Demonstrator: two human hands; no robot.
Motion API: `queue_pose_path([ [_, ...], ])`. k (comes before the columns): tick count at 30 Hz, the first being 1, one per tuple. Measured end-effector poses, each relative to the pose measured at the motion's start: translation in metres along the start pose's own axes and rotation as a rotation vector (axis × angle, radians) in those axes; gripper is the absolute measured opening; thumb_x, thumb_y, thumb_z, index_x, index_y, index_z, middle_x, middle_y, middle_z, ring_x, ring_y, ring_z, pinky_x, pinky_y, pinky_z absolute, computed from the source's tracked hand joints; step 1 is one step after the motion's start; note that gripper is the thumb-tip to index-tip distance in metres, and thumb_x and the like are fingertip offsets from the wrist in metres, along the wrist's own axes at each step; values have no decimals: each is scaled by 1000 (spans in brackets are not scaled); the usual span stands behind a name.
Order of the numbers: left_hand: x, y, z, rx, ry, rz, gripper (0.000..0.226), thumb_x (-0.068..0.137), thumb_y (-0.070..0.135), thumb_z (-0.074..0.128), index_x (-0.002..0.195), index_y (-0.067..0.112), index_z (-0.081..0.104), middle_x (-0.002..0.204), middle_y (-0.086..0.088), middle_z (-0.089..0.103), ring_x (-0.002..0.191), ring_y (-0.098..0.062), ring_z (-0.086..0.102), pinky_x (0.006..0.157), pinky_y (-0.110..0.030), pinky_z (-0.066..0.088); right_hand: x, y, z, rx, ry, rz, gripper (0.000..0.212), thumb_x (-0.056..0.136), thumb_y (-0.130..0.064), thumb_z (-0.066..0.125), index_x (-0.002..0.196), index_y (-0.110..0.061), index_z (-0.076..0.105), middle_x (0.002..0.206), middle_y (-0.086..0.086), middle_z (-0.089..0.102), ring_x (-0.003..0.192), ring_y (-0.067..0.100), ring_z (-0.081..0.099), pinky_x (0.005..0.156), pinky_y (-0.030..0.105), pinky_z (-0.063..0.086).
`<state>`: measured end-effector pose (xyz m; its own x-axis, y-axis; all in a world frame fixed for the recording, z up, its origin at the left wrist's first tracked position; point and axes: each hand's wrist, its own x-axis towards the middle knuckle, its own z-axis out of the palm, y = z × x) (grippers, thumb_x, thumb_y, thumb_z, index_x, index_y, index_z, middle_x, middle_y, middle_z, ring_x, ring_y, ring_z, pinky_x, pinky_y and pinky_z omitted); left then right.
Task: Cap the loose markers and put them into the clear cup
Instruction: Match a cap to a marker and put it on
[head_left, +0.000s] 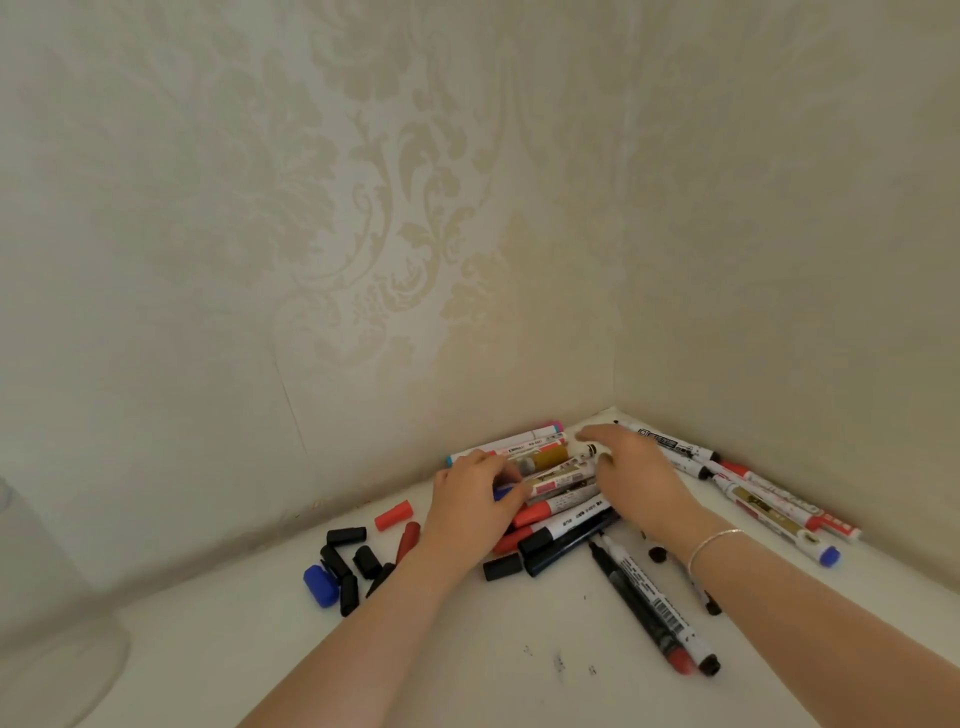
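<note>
- Both hands are in the corner heap of markers (558, 483): left hand (475, 501) curls round one, right hand (631, 470) lies flat, fingers spread.
- Loose caps (345, 564) sit left of the heap, unused.
- Capping looks barely begun; the clear cup (31, 597), far left, looks empty.

bare forearms, thin silver bracelet (714, 545)

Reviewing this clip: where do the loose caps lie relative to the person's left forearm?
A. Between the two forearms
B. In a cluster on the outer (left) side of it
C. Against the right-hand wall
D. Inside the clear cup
B: the loose caps, black, red and blue, lie clustered on the white surface to the left of the left hand and its forearm.
</note>
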<state>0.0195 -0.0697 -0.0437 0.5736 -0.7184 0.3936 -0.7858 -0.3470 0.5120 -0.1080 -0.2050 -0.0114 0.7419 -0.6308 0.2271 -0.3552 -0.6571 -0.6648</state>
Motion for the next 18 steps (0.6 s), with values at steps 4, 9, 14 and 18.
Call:
queue_pose_path([
  [4, 3, 1, -6, -49, 13, -33, 4, 89, 30, 62, 91, 29, 65, 93, 15, 54, 91, -8, 58, 92, -40, 48, 13, 22, -39, -43, 157, 219, 40, 88, 3, 44, 118, -13, 64, 123, 10, 62, 96, 22, 56, 79, 25, 41],
  [9, -1, 12, -12, -86, 2, 25, 8, 89, 30, 62, 95, 26, 67, 95, 13, 57, 89, -2, 57, 91, -34, 49, 6, 44, -58, -141, 9, 361, 24, 85, -7, 56, 107, -10, 66, 108, 16, 64, 83, 23, 50, 71, 23, 37],
  [14, -22, 24, 3, 171, -156, 302, 42, 94, 52, 38, 131, 37, 51, 139, 15, 47, 133, -8, 34, 112, -33, 19, -5, 43, -44, -134, -76, 353, 20, 83, -20, 64, 99, -10, 59, 82, 0, 54, 74, 16, 49, 58, 26, 35],
  [18, -32, 25, 15, 310, -271, 366, 41, 102, 41, 27, 142, 43, 36, 157, 15, 20, 147, -7, 3, 119, -42, -8, -9, 39, -32, -94, -120, 311, 20, 83, -25, 63, 96, -12, 54, 74, 0, 51, 62, 13, 46, 51, 26, 33],
])
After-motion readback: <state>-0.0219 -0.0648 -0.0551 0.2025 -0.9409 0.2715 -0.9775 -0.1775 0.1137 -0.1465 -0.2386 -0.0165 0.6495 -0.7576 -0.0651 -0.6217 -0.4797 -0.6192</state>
